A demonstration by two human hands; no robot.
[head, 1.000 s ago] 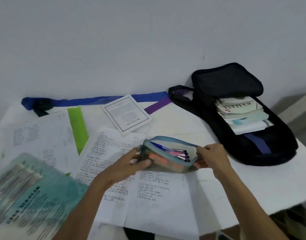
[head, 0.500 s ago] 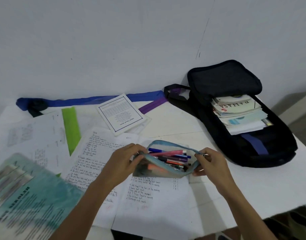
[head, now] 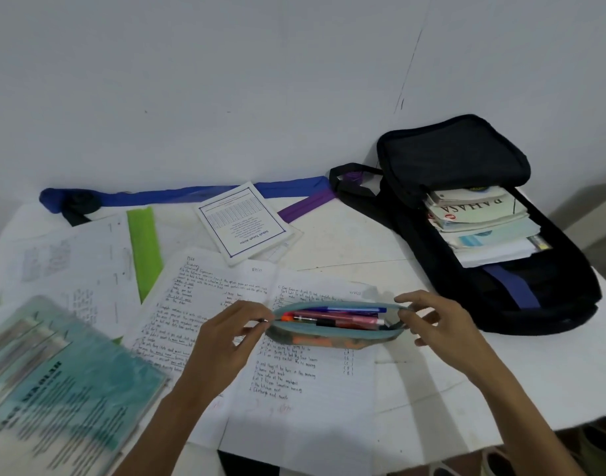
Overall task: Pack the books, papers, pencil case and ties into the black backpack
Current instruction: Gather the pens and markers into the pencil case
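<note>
Your left hand [head: 226, 341] pinches the left end of the pencil case [head: 329, 340], fingers curled on the zip edge. Your right hand [head: 442, 328] pinches the right end with thumb and forefinger, the other fingers spread. The case is unzipped, mouth up, with pens [head: 339, 317] lying inside. It sits over the handwritten papers [head: 294, 383] near the middle of the front edge; it's hard to tell whether it's resting on them or just lifted.

The black backpack [head: 552, 280] lies open at the back right corner, with books [head: 476, 214] stacked inside. The blue tie [head: 178, 197] runs along the back edge, the purple tie [head: 306, 207] beside it reaching the bag strap. A white booklet [head: 245, 223] lies over both ties. The green tie [head: 144, 249] is left of the papers. A teal book [head: 54, 379] is at the front left corner, blurred.
</note>
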